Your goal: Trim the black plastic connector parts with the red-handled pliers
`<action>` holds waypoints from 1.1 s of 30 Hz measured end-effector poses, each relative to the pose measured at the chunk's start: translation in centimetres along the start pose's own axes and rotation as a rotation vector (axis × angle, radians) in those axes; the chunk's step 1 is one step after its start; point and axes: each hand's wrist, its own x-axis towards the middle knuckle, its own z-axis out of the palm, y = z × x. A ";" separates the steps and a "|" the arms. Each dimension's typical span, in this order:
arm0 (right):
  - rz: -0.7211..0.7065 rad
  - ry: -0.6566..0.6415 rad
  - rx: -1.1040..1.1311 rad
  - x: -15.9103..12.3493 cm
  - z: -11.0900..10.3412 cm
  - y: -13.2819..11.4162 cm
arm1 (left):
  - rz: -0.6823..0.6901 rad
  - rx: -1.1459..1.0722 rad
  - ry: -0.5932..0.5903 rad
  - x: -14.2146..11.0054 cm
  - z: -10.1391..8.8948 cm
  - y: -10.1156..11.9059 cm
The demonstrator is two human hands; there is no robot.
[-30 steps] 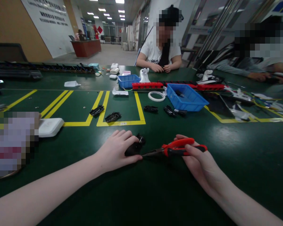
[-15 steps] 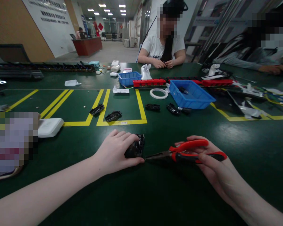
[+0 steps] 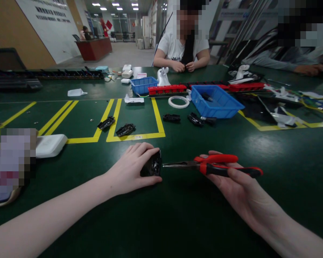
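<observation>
My left hand [image 3: 136, 168] grips a black plastic part [image 3: 154, 165] on the green tabletop, thumb along its near edge and fingers over its far side. The hand covers much of the part. In my right hand [image 3: 235, 179] are long-nose pliers [image 3: 218, 165] with red and black handles. Their slim jaws point left, with the tips right beside the part's right side; whether they touch it I cannot tell. Similar black parts lie farther off: one [image 3: 106, 123] on a yellow tape line, another [image 3: 125, 129] inside the taped box, a third [image 3: 171, 118] to the right.
A blue bin [image 3: 216, 102] holding a dark item stands beyond the pliers, beside a roll of white tape [image 3: 178, 102]. A smaller blue bin [image 3: 144, 85] is behind. At left lie a white case [image 3: 51, 145] and a blurred-out flat object [image 3: 8, 165]. A person [image 3: 181, 53] sits opposite.
The pliers have shifted up slightly, and their jaws now lie more level, near the middle of the part's side. My left hand has turned the part a little and still grips it.
</observation>
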 end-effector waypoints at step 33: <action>-0.340 -0.177 -0.325 -1.8 -0.1 0.4 | 0.174 -0.183 -0.088 -0.4 -0.5 0.7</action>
